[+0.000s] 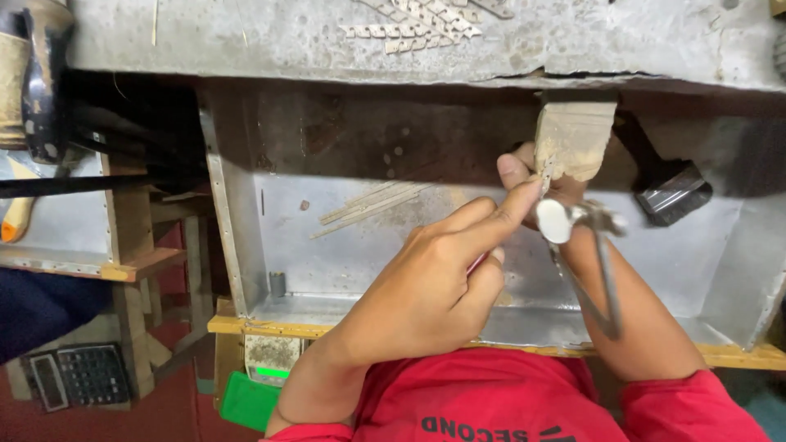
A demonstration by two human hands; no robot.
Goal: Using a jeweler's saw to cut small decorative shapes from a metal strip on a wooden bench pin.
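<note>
Metal strip (546, 173) pinched, left hand (434, 286); right hand (565, 205) likely gripping saw (602, 270).

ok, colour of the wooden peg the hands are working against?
Pale tan, worn bare wood peg, clearest in the head view; both hands work at it.

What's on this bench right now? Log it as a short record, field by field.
left hand: forefinger stretched to a thin metal strip at the wooden bench peg
right hand: mostly hidden; thumb beside the strip, metal tool at the wrist
tray: sheet-metal, thin strips lying inside
bench top: small metal links
brush: right of the peg
calculator: on the floor, left
</note>
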